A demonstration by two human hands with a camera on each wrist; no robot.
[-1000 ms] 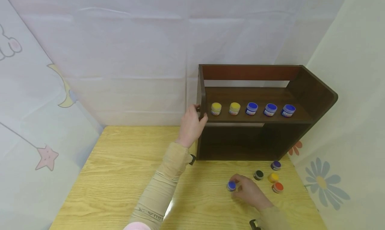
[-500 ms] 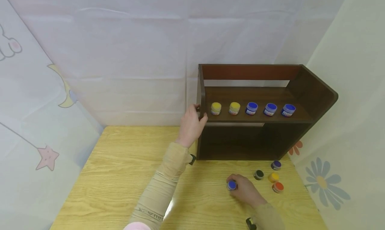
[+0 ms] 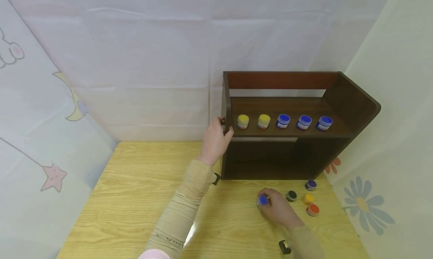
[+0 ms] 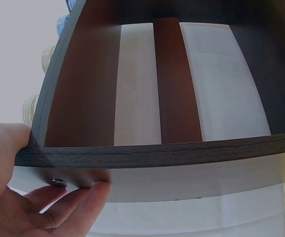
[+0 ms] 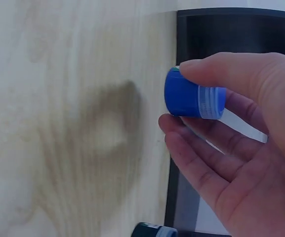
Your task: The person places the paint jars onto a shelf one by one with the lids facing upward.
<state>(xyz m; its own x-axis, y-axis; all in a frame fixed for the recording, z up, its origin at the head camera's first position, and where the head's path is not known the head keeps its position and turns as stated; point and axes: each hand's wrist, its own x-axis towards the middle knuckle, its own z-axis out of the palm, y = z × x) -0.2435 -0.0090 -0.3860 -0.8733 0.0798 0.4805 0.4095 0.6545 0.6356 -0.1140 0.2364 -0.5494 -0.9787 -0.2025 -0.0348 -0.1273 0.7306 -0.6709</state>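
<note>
My right hand [image 3: 279, 209] pinches a small blue paint jar [image 5: 186, 96] between thumb and fingers, holding it just above the table, its shadow showing on the wood in the right wrist view. With my left hand [image 3: 215, 141] I grip the front edge of the left side panel of a dark brown shelf [image 3: 291, 137]; the left wrist view has the thumb on one side and fingers on the outer face [image 4: 147, 180]. Along the upper board stand two yellow jars, one of them the leftmost yellow jar [image 3: 242, 121], and three blue jars, including the middle blue jar [image 3: 304, 122].
Right of my right hand, a dark jar [image 3: 291, 196], a yellow-orange jar [image 3: 308, 199], a red jar [image 3: 312, 209] and a purple-blue jar [image 3: 310, 185] stand on the wooden table [image 3: 135, 187]. Printed cloth [image 3: 365, 138] hangs at the sides and back.
My right hand has closed its fingers on the blue jar and raised it slightly off the table, toward the shelf. The left hand keeps its hold on the side panel.
</note>
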